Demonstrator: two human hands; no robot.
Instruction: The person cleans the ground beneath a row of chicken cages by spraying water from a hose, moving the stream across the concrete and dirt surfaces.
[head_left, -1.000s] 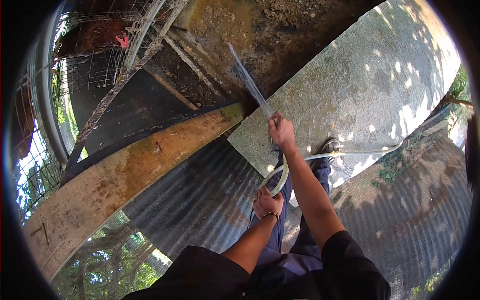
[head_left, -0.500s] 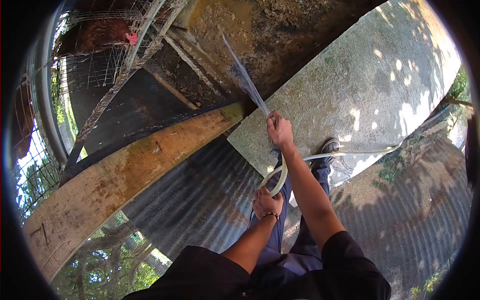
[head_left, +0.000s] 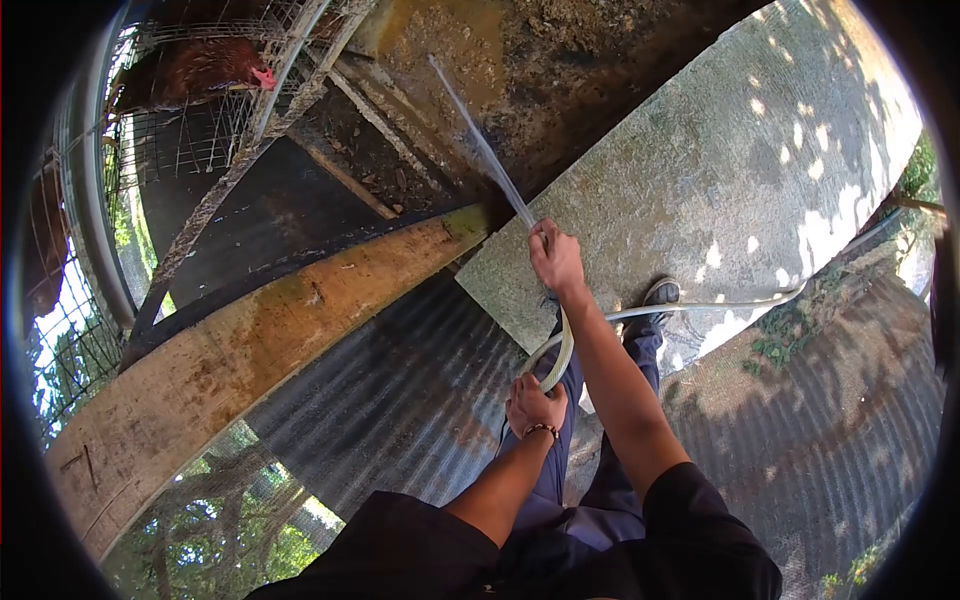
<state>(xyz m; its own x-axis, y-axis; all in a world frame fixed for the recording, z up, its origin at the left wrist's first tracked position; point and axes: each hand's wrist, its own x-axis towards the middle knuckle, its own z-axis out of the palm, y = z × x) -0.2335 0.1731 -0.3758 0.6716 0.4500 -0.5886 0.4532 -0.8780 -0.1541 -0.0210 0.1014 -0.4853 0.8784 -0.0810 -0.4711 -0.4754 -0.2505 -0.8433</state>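
The hose point(head_left: 566, 345) is a pale, slightly yellowed flexible tube, thin and translucent-looking. It runs in from the right across the concrete slab point(head_left: 700, 180), passes the person's shoe point(head_left: 661, 292), loops down toward the body and rises again to its outlet. Both hands are on it.

The right hand point(head_left: 556, 258) is clamped around the outlet end, arm extended forward. The left hand point(head_left: 535, 405), wearing a bead bracelet point(head_left: 541, 430), is closed on the bottom of the loop, close to the body. The hands are well apart, the right clearly nearer the outlet.

The end section of hose lies along a line from the left hand up to the right hand, and the water jet point(head_left: 480, 145) continues that line up and to the left as a narrow straight stream. It reaches the dirty, stained surface point(head_left: 470, 50) below the cage; the exact landing spot is probably among the debris there, though the view is too distorted to confirm.

Beyond, a wire cage point(head_left: 200, 140) holds a brown hen point(head_left: 195, 68). A weathered wooden beam point(head_left: 260, 340) crosses beneath, above corrugated metal sheeting point(head_left: 400, 390).
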